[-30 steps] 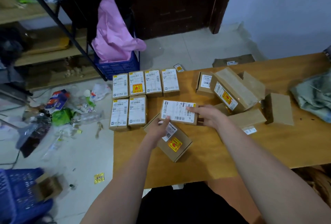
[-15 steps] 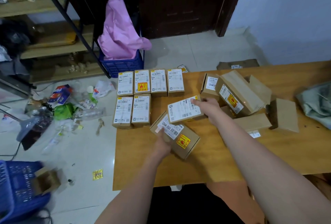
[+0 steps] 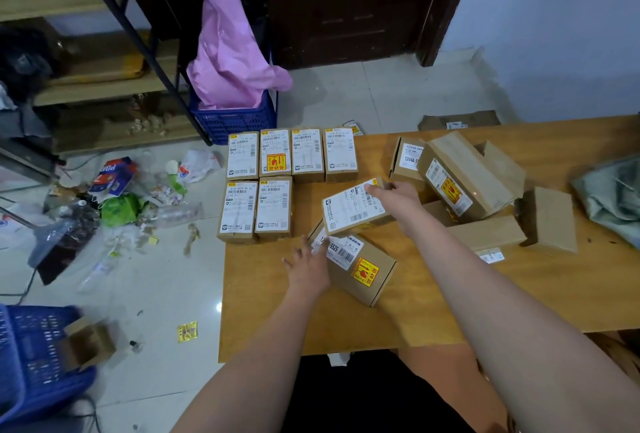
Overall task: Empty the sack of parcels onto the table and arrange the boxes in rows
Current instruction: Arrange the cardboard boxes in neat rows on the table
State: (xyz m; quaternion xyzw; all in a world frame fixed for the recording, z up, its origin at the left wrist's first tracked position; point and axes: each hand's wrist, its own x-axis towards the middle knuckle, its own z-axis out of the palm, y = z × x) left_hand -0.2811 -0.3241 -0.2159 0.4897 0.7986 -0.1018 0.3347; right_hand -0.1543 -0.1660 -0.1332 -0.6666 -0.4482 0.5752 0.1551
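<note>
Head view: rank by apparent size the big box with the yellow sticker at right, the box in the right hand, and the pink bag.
1. pink bag, though it is farther away
2. big box
3. box in the right hand; it looks close to the big box, so that order is unsure

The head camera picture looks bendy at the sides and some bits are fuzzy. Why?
Head view: the wide lens bows the table edge and stretches both forearms; the blue crate in the near left corner is smeared, while the labels on the arranged boxes are mostly too soft to read; a small white glare spot shines on the floor tiles.
</note>
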